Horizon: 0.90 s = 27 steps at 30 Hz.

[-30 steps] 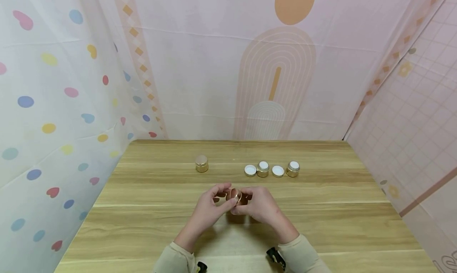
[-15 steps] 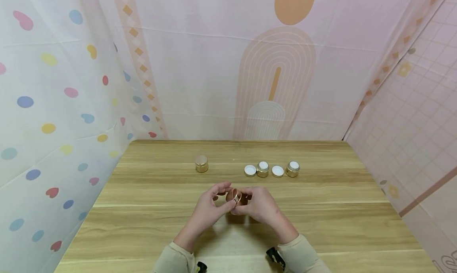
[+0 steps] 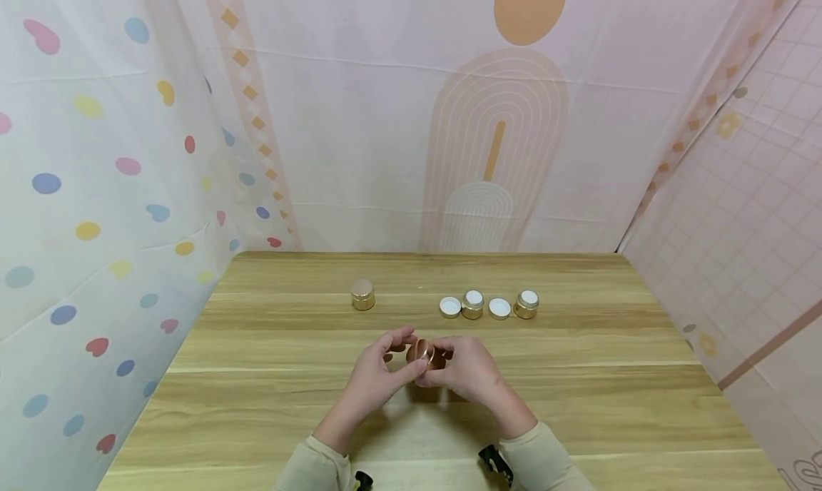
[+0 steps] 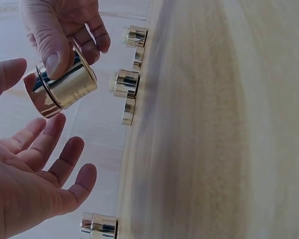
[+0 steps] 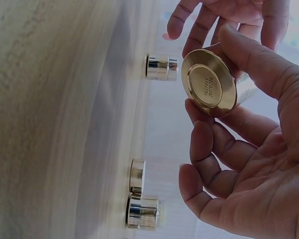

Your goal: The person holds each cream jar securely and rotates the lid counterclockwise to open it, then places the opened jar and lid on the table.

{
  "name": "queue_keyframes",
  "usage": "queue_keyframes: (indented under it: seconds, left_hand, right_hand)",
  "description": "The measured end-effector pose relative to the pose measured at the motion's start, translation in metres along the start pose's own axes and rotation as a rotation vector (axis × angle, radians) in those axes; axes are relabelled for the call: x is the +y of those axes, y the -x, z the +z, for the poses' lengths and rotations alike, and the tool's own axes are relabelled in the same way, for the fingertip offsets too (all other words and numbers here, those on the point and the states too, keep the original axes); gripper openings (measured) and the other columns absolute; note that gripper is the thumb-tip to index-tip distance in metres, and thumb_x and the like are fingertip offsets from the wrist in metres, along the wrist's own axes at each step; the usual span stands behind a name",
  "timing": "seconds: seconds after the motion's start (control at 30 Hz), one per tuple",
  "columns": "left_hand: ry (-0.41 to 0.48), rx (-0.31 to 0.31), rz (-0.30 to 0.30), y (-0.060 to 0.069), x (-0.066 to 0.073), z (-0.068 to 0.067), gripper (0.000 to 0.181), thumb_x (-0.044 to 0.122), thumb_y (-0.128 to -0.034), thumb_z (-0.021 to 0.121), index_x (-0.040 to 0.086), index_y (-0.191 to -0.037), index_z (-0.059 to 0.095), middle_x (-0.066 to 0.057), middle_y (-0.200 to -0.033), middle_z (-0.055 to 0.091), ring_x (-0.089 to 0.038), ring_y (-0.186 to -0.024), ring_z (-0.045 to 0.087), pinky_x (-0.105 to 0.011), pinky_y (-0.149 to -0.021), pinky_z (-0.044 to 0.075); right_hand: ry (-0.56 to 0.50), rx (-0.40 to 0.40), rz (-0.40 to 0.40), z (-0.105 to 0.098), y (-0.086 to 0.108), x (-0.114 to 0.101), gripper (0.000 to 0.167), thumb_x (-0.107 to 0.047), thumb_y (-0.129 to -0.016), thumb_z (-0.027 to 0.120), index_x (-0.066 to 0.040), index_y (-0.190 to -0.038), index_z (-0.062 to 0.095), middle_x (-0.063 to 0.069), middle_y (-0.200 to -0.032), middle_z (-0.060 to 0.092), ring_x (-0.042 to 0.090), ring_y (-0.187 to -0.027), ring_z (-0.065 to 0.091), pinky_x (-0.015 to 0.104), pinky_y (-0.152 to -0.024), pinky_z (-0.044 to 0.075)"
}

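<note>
My right hand is pinching a gold jar, my left hand hovering spread alongside. A capped jar, two uncapped jars and two lids are sitting beyond.

Between the capped jar and the close-set row of two uncapped jars and two lids, a broad strip of table leaves room to pass. The row bars the way farther right; the left hand, right hand and held jar block the middle.
</note>
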<state>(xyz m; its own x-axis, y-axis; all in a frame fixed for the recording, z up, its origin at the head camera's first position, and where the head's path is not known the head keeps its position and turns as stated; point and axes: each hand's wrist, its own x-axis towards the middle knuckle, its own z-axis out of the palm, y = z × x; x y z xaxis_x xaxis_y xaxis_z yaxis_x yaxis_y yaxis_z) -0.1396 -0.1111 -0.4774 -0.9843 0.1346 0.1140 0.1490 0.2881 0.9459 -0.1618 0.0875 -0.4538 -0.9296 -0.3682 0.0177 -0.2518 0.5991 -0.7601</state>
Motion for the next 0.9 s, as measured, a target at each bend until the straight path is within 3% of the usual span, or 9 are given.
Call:
queue_keyframes:
  seconds: [0.33, 0.6, 0.9]
  left_hand:
    - [0.018, -0.016, 0.005, 0.0002, 0.0030, -0.0010, 0.057, 0.013, -0.0915, 0.081, 0.005, -0.145, 0.063, -0.009, -0.135, 0.073, -0.030, -0.130, 0.064, -0.058, -0.114, 0.044]
    - [0.002, -0.026, -0.008, -0.0006, 0.0028, -0.0011, 0.047, 0.015, -0.0914, 0.083, 0.004, -0.135, 0.070, -0.004, -0.124, 0.076, -0.025, -0.120, 0.065, -0.047, -0.106, 0.047]
    - [0.020, -0.027, -0.009, -0.0005, 0.0013, -0.0004, 0.053, 0.017, -0.0926, 0.083, 0.001, -0.140, 0.066, -0.008, -0.128, 0.074, -0.025, -0.122, 0.063, -0.056, -0.110, 0.047]
  right_hand:
    - [0.015, -0.006, 0.009, -0.0014, 0.0005, -0.0022, 0.041, -0.030, -0.077, 0.097, -0.019, -0.114, 0.083, -0.008, -0.094, 0.078, 0.009, -0.087, 0.063, 0.024, -0.075, 0.052]
    - [0.021, -0.019, -0.004, 0.0003, 0.0003, -0.0022, 0.028, -0.027, -0.077, 0.096, -0.021, -0.100, 0.082, -0.010, -0.084, 0.073, 0.010, -0.080, 0.061, 0.022, -0.068, 0.050]
    - [0.018, -0.011, 0.008, -0.0009, -0.0003, -0.0003, 0.038, -0.030, -0.077, 0.096, -0.020, -0.111, 0.083, -0.009, -0.089, 0.075, 0.011, -0.083, 0.062, 0.023, -0.070, 0.050]
